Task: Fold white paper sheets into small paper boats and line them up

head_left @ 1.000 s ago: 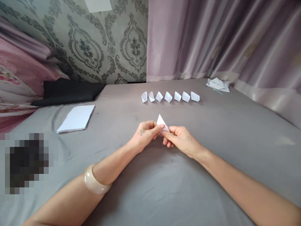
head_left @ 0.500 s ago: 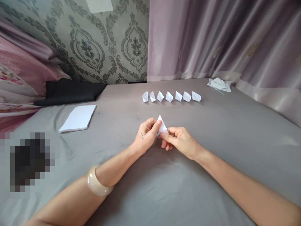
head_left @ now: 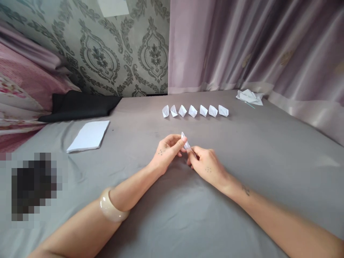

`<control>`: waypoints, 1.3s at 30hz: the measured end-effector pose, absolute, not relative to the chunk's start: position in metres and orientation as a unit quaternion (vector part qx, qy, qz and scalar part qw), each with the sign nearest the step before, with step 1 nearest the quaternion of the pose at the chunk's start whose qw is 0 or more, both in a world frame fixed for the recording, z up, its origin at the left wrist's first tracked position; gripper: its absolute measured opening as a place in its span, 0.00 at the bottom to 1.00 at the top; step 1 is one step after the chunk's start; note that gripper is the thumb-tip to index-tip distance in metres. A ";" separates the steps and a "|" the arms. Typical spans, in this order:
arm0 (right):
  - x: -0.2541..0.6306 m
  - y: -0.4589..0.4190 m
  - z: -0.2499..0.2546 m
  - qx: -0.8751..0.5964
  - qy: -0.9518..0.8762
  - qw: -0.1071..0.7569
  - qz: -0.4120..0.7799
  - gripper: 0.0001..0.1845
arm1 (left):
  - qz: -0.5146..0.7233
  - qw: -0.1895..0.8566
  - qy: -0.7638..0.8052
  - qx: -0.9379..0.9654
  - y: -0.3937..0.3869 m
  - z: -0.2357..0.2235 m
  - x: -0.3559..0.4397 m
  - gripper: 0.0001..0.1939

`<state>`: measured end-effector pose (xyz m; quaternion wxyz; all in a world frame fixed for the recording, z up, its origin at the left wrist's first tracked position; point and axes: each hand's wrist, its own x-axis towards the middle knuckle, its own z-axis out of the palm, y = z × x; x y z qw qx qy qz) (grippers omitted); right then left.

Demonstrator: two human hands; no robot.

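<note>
A row of seven small white folded-paper shapes stands on the grey cloth-covered surface. On the near side of the row, a narrow, pointed piece of folded white paper is held between both hands, its tip tilted up towards the row. The left hand pinches the piece near its upper end, thumb on top and fingers curled behind. The right hand has its thumb and fingers closed around the lower end; exactly how those fingertips meet cannot be told. A glossy cream bangle circles the left forearm.

To the left of the row and nearer the person lies a stack of white paper sheets; a spread of black cloth also lies left of the row, beyond the stack. Right of the row and slightly farther back is a loose pile of white papers, with a thin pale-green stick at its near edge. Behind the row hangs a mauve curtain.
</note>
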<state>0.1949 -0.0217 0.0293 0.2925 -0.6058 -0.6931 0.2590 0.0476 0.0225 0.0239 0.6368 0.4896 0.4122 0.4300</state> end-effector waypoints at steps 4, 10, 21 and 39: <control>0.193 -0.025 0.029 -0.606 -0.729 0.262 0.182 0.17 | 0.430 0.641 0.419 0.478 0.022 0.025 0.047 0.15; 0.196 -0.026 0.032 -0.589 -0.706 0.309 0.245 0.19 | 0.410 0.654 0.419 0.478 0.021 0.029 0.045 0.14; 0.205 -0.021 0.033 -0.559 -0.578 0.324 0.499 0.24 | 0.398 0.659 0.393 0.503 0.020 0.036 0.043 0.13; 0.195 -0.022 0.031 -0.593 -0.627 0.326 0.386 0.07 | 0.441 0.531 0.438 0.576 0.018 0.013 0.048 0.12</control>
